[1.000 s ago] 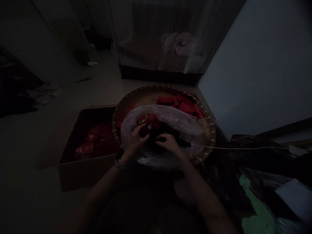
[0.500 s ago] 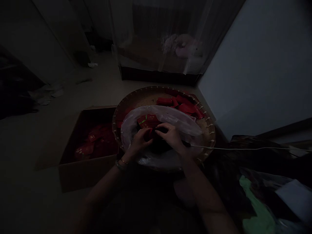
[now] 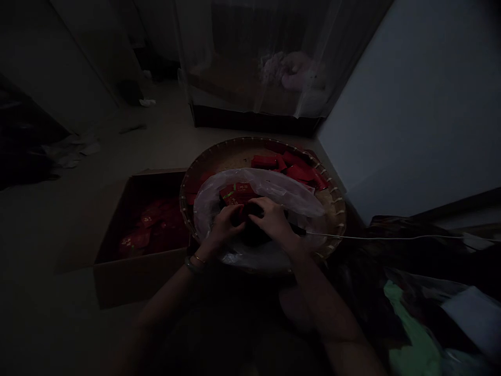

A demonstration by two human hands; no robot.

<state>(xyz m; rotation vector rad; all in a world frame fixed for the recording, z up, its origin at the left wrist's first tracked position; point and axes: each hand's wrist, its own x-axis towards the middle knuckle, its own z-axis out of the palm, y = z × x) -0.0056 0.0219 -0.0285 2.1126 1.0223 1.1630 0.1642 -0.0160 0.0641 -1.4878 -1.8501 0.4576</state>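
Observation:
My left hand, with bracelets at its wrist, is closed with fingers and thumb around a small dark-red packet. Close beside it, my right hand has its fingers curled in a pinch at the same spot; what they grip is too dark to make out. Both hands are over a crumpled translucent plastic bag in a round woven bamboo tray. Just beyond my fingers lie red packets with gold print. A dark object below the hands is mostly lost in shadow.
More red packets lie at the tray's far right. On the left stands an open cardboard box holding red packets. A thin white cord runs rightward from the tray. Clothes and bags lie at right, beside a wall.
The fingers of my right hand have shifted slightly left and upward, closer to the left hand's fingertips. My left hand stays almost in place.

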